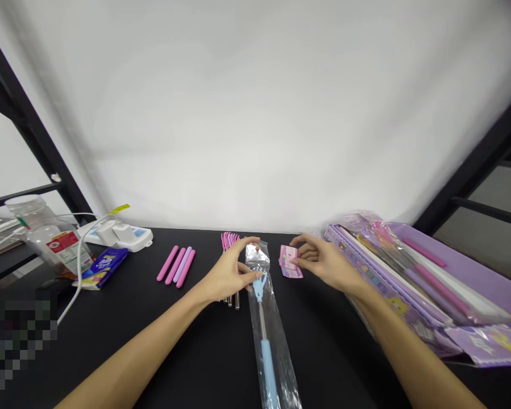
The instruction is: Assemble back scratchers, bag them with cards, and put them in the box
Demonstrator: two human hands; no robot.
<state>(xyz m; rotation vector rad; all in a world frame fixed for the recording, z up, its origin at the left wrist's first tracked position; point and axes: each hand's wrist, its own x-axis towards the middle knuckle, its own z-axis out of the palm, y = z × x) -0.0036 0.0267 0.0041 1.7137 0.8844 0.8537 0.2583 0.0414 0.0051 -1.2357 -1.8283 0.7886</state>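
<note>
At lower centre, the clear sleeve point(276, 321) around the blue back scratcher point(267, 358) is pinched by the left hand point(227, 275), the pink card point(288, 261) right of centre by the right hand point(323, 264); if loosely held, slick film could be dragged askew.

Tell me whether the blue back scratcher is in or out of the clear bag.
In. The blue back scratcher lies within the clear bag, its glossy film showing along both sides.
</note>
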